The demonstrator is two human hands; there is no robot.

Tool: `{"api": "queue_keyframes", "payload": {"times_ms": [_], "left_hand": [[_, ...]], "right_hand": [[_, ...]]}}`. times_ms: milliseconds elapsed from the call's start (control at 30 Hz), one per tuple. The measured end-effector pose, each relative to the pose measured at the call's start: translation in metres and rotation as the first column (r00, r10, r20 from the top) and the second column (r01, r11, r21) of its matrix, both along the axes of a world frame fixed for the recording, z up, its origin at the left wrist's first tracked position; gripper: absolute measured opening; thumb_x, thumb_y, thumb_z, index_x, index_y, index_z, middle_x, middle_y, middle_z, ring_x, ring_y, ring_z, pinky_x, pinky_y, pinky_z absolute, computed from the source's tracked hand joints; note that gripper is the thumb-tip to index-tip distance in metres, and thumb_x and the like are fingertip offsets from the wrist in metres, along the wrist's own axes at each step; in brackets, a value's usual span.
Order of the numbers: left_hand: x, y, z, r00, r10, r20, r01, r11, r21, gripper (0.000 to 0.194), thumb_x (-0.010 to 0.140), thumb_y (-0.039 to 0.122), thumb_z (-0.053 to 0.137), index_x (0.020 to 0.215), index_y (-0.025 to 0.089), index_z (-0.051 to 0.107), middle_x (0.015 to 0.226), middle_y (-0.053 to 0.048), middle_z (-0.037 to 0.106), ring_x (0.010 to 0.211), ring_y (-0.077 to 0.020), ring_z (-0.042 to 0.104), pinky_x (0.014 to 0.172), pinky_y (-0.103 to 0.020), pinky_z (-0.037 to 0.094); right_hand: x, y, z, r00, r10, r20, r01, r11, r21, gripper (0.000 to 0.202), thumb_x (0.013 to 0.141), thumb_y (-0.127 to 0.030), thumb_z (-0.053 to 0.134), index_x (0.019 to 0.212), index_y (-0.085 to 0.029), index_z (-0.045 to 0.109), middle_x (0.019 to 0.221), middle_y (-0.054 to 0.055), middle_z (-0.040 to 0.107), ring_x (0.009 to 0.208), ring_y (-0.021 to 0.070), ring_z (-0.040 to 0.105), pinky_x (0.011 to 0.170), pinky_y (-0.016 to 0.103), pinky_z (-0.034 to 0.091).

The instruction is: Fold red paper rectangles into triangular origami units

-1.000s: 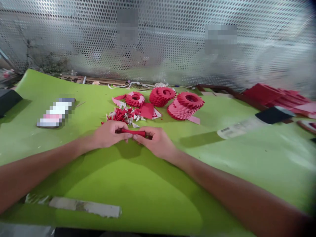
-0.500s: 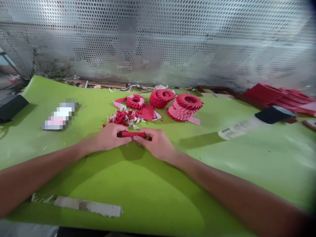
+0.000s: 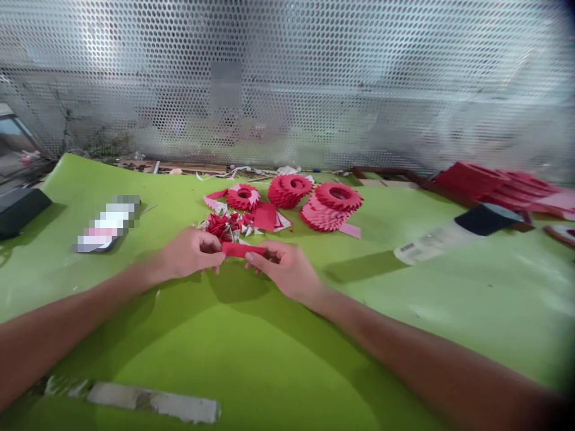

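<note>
Between my two hands a narrow strip of folded red paper point(image 3: 236, 250) is held level above the green table. My left hand point(image 3: 194, 254) pinches its left end between thumb and fingers. The right end sits in the grip of my right hand point(image 3: 281, 263), thumb on the near face. Just beyond lies a pile of small folded red and white paper pieces point(image 3: 223, 225). Flat red paper sheets point(image 3: 265, 216) rest beside the pile. Behind are a small red and pink paper ring point(image 3: 243, 196), a red stacked paper ring point(image 3: 290, 189) and a taller red and pink one point(image 3: 333, 206).
A phone point(image 3: 108, 224) lies at left, near a dark box point(image 3: 22, 209). To the right lies a clear bottle with a black cap point(image 3: 449, 236). Stacked red paper point(image 3: 489, 185) sits at the back right. Worn tape point(image 3: 153, 401) sticks near the table's front edge.
The red paper strip now shows a broader face toward me, and my left fingers have shifted out to its left end. The view has tilted up slightly.
</note>
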State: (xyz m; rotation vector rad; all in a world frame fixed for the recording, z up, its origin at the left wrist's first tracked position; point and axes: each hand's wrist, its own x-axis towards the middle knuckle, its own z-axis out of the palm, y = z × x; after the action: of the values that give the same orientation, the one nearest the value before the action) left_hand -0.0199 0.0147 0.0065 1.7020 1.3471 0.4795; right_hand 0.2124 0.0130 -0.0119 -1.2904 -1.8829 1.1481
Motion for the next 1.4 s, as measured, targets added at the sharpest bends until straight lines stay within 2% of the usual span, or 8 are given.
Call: {"api": "queue_keyframes", "payload": {"times_ms": [133,233,333,567,933,1067,1200,1400], "left_hand": [[-0.002,0.001,-0.002,1.000,-0.013,0.012,0.014,1.000,-0.005,0.025,0.082,0.038,0.065,0.076,0.013,0.066,0.067,-0.005,0.071,0.047,-0.0090,0.052,0.042,-0.019,0.037],[0.000,-0.002,-0.004,0.996,-0.061,0.063,0.057,0.997,0.060,0.032,0.085,0.045,0.064,0.085,0.013,0.069,0.070,-0.004,0.069,0.049,-0.0087,0.050,0.044,-0.019,0.034],[0.006,-0.008,-0.007,0.996,-0.077,0.033,0.073,0.992,0.102,0.038,0.086,0.051,0.063,0.086,0.013,0.070,0.068,-0.003,0.067,0.049,-0.0083,0.047,0.043,-0.019,0.030],[0.017,-0.016,-0.012,0.997,-0.073,0.031,0.071,0.995,0.064,0.036,0.088,0.047,0.063,0.081,0.013,0.070,0.066,-0.003,0.067,0.046,-0.0085,0.046,0.043,-0.020,0.029],[0.018,-0.015,-0.005,0.997,-0.074,0.021,0.074,0.997,0.006,0.035,0.088,0.045,0.065,0.076,0.013,0.070,0.056,0.001,0.060,0.042,-0.0078,0.043,0.041,-0.021,0.030],[0.017,-0.014,-0.006,0.995,-0.095,0.037,0.096,0.995,-0.014,0.034,0.089,0.045,0.065,0.078,0.013,0.071,0.061,-0.001,0.065,0.043,-0.0074,0.045,0.041,-0.020,0.030],[0.012,-0.010,-0.005,0.994,-0.080,0.078,0.086,0.993,-0.081,0.034,0.087,0.046,0.068,0.089,0.012,0.072,0.062,-0.001,0.067,0.043,-0.0080,0.047,0.040,-0.019,0.032],[0.000,0.001,-0.005,0.987,-0.029,0.158,0.043,0.995,-0.086,0.037,0.084,0.048,0.071,0.092,0.012,0.072,0.059,-0.001,0.065,0.045,-0.0080,0.049,0.043,-0.019,0.034]], "right_hand": [[0.001,0.000,-0.001,1.000,-0.005,0.007,0.005,1.000,0.008,0.028,0.090,-0.042,0.066,0.083,-0.017,0.075,0.071,0.004,0.072,0.047,0.0089,0.047,0.042,0.022,0.028],[0.001,0.001,-0.002,1.000,-0.002,-0.006,0.002,1.000,-0.001,0.027,0.090,-0.041,0.066,0.084,-0.017,0.075,0.070,0.004,0.071,0.050,0.0100,0.051,0.044,0.022,0.031],[0.001,0.002,-0.004,1.000,0.005,-0.018,-0.005,1.000,0.001,0.028,0.089,-0.042,0.065,0.084,-0.016,0.074,0.067,0.003,0.068,0.049,0.0098,0.049,0.042,0.022,0.030],[0.000,0.002,-0.002,0.996,0.081,-0.029,-0.082,0.996,-0.045,0.023,0.079,-0.037,0.075,0.089,-0.017,0.074,0.066,0.000,0.064,0.048,0.0087,0.045,0.041,0.021,0.029],[0.001,0.001,-0.002,0.995,0.103,0.017,-0.102,0.994,-0.043,0.025,0.077,-0.040,0.073,0.084,-0.016,0.075,0.060,-0.002,0.059,0.046,0.0080,0.041,0.041,0.021,0.029],[0.001,0.000,-0.002,0.994,0.103,0.026,-0.103,0.995,-0.006,0.021,0.078,-0.036,0.072,0.081,-0.015,0.074,0.060,-0.001,0.060,0.045,0.0074,0.040,0.040,0.020,0.027],[0.003,0.002,0.001,0.996,0.079,0.037,-0.082,0.992,0.099,0.020,0.078,-0.034,0.071,0.078,-0.015,0.075,0.061,0.001,0.063,0.046,0.0079,0.042,0.040,0.021,0.028],[0.013,0.014,0.005,0.999,0.039,-0.033,-0.031,0.977,0.211,0.019,0.078,-0.034,0.072,0.078,-0.015,0.075,0.067,0.003,0.070,0.053,0.0102,0.053,0.046,0.021,0.039]]}}
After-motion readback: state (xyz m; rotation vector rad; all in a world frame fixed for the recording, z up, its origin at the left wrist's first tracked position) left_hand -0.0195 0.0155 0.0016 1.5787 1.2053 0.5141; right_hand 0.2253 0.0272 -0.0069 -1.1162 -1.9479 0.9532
